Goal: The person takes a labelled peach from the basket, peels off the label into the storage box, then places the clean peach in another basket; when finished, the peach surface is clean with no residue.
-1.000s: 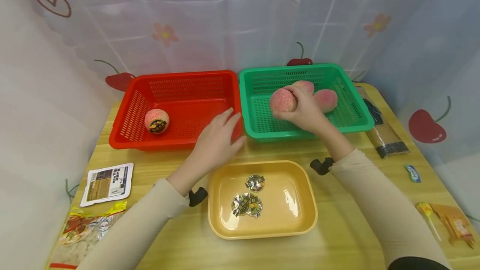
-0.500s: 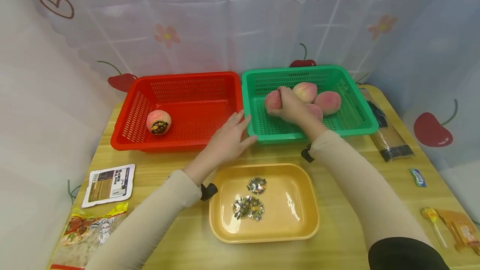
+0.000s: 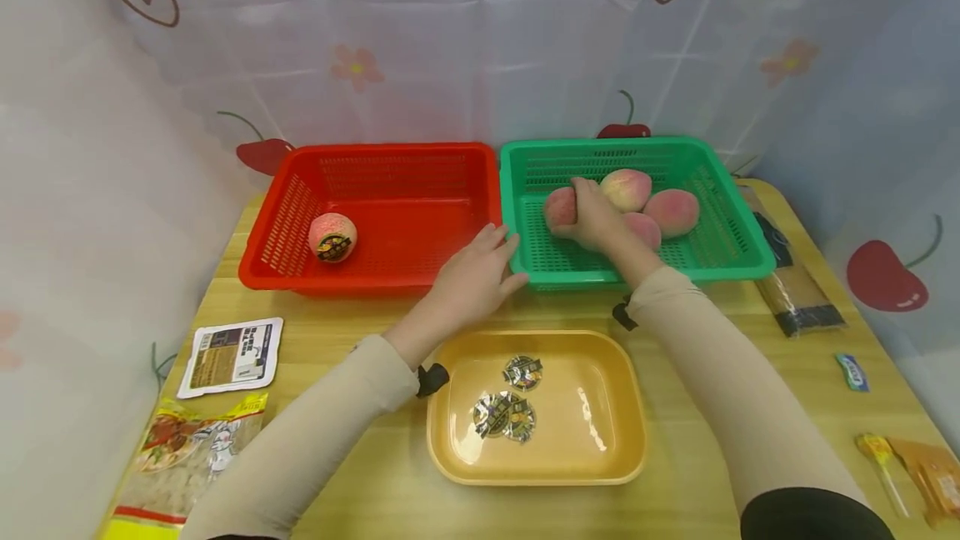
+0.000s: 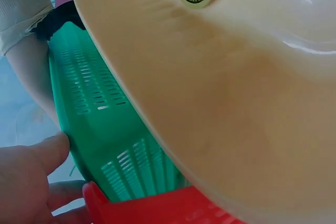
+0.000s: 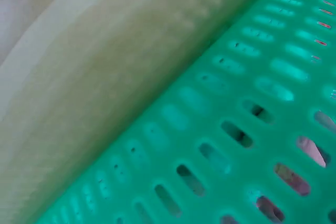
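Nearby, yellow tray; snack packets

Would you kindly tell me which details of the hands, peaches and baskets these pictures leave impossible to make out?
- Head view: the right hand covers part of the pink peach it grips in the green slotted plastic basket; its grip underneath is hidden.
- Head view: the round stickers in the yellow plastic tray are too small to read.
- Right wrist view: only basket slots show, blurred; no fingers.
- Left wrist view: the left hand is cut off by the edge.
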A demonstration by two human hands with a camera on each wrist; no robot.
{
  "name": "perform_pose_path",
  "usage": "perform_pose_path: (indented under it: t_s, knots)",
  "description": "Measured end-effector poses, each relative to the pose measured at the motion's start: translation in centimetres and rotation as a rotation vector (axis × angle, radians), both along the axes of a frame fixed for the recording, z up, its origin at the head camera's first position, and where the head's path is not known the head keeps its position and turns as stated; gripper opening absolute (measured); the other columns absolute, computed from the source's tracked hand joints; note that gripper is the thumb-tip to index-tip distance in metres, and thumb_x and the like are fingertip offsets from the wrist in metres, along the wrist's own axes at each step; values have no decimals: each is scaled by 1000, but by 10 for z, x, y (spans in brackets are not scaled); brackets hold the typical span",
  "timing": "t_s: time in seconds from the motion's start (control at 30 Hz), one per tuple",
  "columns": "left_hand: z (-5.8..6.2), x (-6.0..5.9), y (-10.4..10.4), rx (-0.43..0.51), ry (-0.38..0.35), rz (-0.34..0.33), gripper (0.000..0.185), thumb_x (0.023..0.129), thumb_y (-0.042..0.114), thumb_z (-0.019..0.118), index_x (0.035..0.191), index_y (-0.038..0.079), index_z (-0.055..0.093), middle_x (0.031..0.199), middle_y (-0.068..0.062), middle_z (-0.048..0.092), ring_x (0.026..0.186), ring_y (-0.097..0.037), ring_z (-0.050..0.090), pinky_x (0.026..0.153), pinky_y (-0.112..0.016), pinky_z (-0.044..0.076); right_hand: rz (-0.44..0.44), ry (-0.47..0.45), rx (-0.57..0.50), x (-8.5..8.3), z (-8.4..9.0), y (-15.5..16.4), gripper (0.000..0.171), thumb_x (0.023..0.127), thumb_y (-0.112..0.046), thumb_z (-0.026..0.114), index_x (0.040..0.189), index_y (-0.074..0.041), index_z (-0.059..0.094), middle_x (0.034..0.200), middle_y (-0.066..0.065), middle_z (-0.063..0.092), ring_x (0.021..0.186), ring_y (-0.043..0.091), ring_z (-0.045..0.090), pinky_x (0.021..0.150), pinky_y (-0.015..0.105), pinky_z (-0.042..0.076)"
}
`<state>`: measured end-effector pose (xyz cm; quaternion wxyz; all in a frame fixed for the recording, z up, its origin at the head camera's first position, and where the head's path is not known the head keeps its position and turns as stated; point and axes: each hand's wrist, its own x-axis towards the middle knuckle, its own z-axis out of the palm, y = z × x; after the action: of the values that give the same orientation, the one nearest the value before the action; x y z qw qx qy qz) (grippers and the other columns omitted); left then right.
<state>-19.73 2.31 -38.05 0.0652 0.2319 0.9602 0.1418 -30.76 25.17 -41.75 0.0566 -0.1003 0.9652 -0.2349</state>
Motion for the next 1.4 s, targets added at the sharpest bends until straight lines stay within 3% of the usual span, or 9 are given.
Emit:
perform_pose_path:
  t_s: [0.33,0.5,0.57,0.63,0.73,0.83,1.03,1.23,1.4]
  knots:
    - [12,13,-13,71,67,-2,62,99,38,57,152,10,40,162,-8,33,152,-27,25,121,-44,30,53,115,-93,23,39,-8,81,95,-41,63,156,-6,23,161,17,26,148,36,30,118,54,31]
    - [24,30,-47,148,103,89,65,98,40,58,153,11,38,162,-5,32,153,-26,23,122,-47,28,132,181,-221,43,57,-25,72,96,-42,62,154,-13,31,159,9,32,143,28,37,117,51,34]
    - [27,35,-65,172,114,140,68,97,42,58,154,11,37,163,-5,31,153,-26,23,122,-48,26,173,195,-247,50,61,-34,70,96,-39,63,153,-13,34,157,9,34,129,28,50,112,49,40]
    - [29,40,-84,190,121,195,71,96,43,59,154,11,35,163,-6,29,153,-28,22,123,-50,25,212,210,-233,57,63,-44,67,96,-38,64,152,-13,36,156,8,36,122,27,53,110,49,42]
    - [30,42,-115,216,122,285,78,94,45,63,155,9,32,164,-9,27,153,-31,20,122,-54,23,266,207,-209,63,64,-62,66,96,-37,64,151,-13,37,155,7,38,123,26,53,109,48,44]
    - [30,42,-150,222,98,375,91,91,50,66,158,6,23,166,-13,19,153,-35,16,121,-60,21,314,197,-200,67,65,-85,64,96,-38,64,150,-14,38,153,4,40,141,23,40,115,46,38]
    - [23,32,-206,207,66,530,111,85,58,69,157,-4,11,165,-25,7,149,-49,14,112,-71,27,417,155,-175,58,57,-140,63,96,-35,65,150,-16,38,150,2,42,136,21,44,114,39,41]
    - [9,23,-225,192,-57,577,124,81,69,65,156,-6,0,163,-29,-5,148,-53,10,109,-74,27,471,73,-56,42,41,-192,67,95,-30,67,153,-19,34,152,2,40,138,20,44,114,36,41]
    - [1,19,-225,222,-109,576,128,80,67,68,155,-8,-3,162,-31,1,144,-52,17,110,-71,30,529,37,57,35,34,-216,67,96,-21,66,154,-19,32,156,5,36,138,25,46,115,37,41]
